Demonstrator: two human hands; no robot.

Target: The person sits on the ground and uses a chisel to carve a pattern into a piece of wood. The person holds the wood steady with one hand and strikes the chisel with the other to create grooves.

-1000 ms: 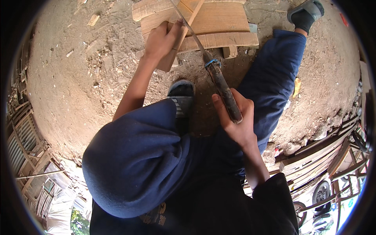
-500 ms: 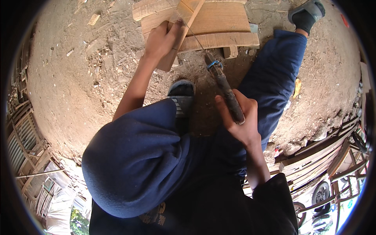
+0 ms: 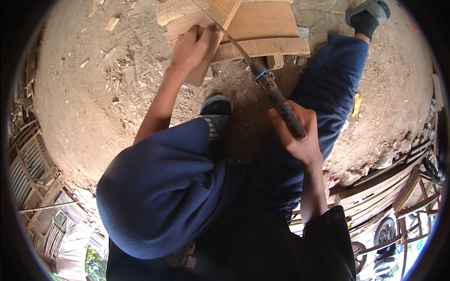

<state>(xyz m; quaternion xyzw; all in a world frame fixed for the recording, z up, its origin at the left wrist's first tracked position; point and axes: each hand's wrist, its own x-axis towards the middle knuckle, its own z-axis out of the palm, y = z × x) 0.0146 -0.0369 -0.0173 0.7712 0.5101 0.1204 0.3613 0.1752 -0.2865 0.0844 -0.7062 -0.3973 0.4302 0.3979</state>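
Observation:
My left hand (image 3: pixel 190 47) is closed on a narrow wooden board (image 3: pixel 211 51) that lies at a slant across a low platform of light wooden planks (image 3: pixel 262 23) at the top of the view. My right hand (image 3: pixel 295 136) grips the dark, worn handle (image 3: pixel 280 101) of a saw, which has a blue wrapping where the thin blade (image 3: pixel 239 49) begins. The blade runs up and to the left across the board, close beside my left fingers, its far end at the top of the view.
Dirt ground (image 3: pixel 84 103) strewn with wood chips surrounds the platform. My sandalled feet (image 3: pixel 216 107) and navy-clad legs are below and right of it. Stacked planks (image 3: pixel 370 187) and a wheel (image 3: pixel 384 232) show at the lower right, slatted framing and corrugated sheeting (image 3: pixel 23 173) at the left.
My right hand and the saw handle have shifted right, and the blue wrapping sits a little further from the board. My left hand has moved only slightly leftward and still holds the board.

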